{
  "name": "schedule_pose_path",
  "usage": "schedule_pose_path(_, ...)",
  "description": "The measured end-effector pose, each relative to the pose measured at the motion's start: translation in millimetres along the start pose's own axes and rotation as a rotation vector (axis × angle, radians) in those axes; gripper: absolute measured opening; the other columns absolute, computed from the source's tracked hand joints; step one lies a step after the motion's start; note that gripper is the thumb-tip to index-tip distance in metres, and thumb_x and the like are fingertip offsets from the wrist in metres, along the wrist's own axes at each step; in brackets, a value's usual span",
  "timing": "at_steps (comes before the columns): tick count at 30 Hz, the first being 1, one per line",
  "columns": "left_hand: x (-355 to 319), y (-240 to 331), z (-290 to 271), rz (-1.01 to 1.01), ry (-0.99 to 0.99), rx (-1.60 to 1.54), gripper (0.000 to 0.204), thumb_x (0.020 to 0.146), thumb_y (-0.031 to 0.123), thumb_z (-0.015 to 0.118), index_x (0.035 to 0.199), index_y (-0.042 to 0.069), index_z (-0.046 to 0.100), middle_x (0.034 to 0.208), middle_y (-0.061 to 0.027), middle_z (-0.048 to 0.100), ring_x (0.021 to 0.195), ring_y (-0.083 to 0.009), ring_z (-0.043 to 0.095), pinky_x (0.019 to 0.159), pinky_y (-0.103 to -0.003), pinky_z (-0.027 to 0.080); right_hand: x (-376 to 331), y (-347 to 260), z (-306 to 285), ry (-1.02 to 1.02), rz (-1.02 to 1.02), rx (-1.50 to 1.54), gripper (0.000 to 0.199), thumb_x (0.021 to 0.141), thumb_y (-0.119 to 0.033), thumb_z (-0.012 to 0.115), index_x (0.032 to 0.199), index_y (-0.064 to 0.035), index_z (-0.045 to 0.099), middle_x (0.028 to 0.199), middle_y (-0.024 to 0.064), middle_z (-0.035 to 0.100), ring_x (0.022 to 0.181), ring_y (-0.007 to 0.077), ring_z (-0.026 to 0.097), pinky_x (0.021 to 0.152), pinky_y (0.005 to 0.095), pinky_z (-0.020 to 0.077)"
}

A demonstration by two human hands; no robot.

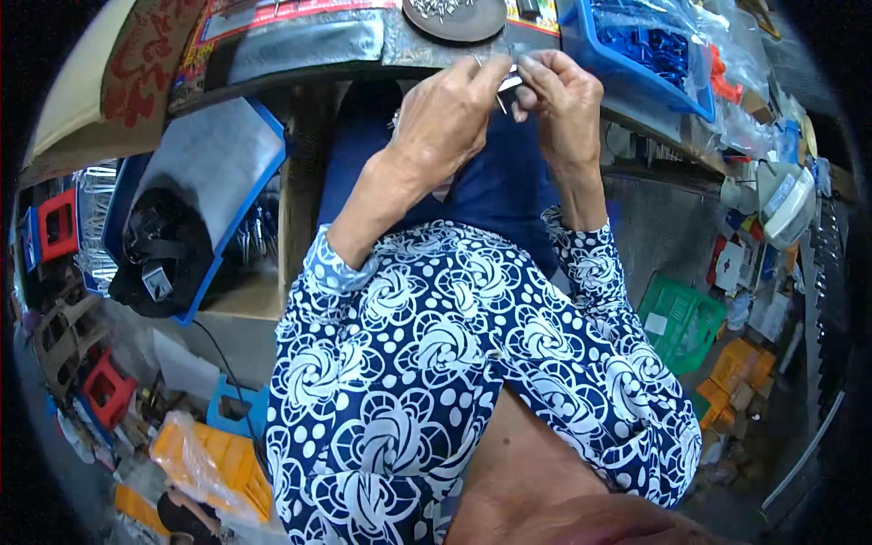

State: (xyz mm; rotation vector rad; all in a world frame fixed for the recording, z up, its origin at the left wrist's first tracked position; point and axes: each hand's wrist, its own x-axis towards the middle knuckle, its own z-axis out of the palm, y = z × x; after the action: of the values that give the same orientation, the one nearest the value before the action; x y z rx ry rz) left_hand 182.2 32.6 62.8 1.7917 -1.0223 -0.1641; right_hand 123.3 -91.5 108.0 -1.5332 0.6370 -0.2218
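Note:
Close together at the near edge of the bench, my two hands are raised over my lap. My left hand (445, 113) has its fingers pinched together. Pinched too, my right hand (565, 95) faces it from the right. Between the fingertips is a small shiny metal piece (511, 83), partly hidden by the fingers, so its exact kind cannot be told. A thin pin-like bit sticks out below it. Just beyond the hands, a round grey dish (468, 32) holds several small silvery metal parts.
A blue bin (627, 73) of blue parts stands right of my hands. At left are a cardboard box (113, 91) and a tilted blue tray (218, 163) with a black bundle (163, 245). Green (681, 322) and orange crates (204, 463) sit lower down.

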Motion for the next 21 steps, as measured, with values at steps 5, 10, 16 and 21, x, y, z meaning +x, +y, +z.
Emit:
schedule_pose_path(5, 3, -1, 15, 0.111, -0.094, 0.088, 0.034, 0.06, -0.005, 0.062, 0.09, 0.002, 0.05, 0.08, -0.015, 0.057, 0.076, -0.0318, 0.059, 0.064, -0.037, 0.049, -14, 23, -30, -0.048, -0.031, -0.011, 0.018, 0.085, -0.009, 0.054, 0.095, 0.0062, 0.053, 0.071, 0.0033, 0.052, 0.057, 0.0088, 0.05, 0.052, 0.0235, 0.0457)
schedule_pose_path(10, -2, -9, 43, 0.211, -0.149, 0.131, 0.031, 0.06, -0.003, 0.063, 0.087, -0.001, 0.048, 0.079, -0.015, 0.057, 0.076, -0.0296, 0.06, 0.063, -0.037, 0.049, -28, 53, -59, -0.129, -0.126, -0.188, 0.025, 0.082, -0.005, 0.057, 0.102, 0.0092, 0.051, 0.077, 0.0072, 0.057, 0.063, 0.0105, 0.055, 0.057, 0.0252, 0.0499)
schedule_pose_path(16, -10, -11, 51, 0.23, -0.196, 0.06, 0.036, 0.06, -0.001, 0.065, 0.091, -0.001, 0.048, 0.078, -0.0137, 0.057, 0.075, -0.0285, 0.059, 0.062, -0.036, 0.049, -38, 65, -68, -0.1, -0.178, -0.344, 0.02, 0.083, -0.002, 0.056, 0.101, 0.0062, 0.054, 0.075, 0.0053, 0.057, 0.061, 0.0083, 0.054, 0.054, 0.0216, 0.0484)
schedule_pose_path(21, -15, -13, 55, 0.222, -0.207, 0.036, 0.037, 0.06, -0.002, 0.065, 0.094, 0.002, 0.048, 0.077, -0.0107, 0.056, 0.079, -0.0281, 0.058, 0.066, -0.036, 0.048, -41, 73, -72, -0.094, -0.174, -0.409, 0.019, 0.083, -0.002, 0.055, 0.101, 0.0054, 0.055, 0.071, 0.0036, 0.056, 0.057, 0.0065, 0.051, 0.051, 0.019, 0.0457)
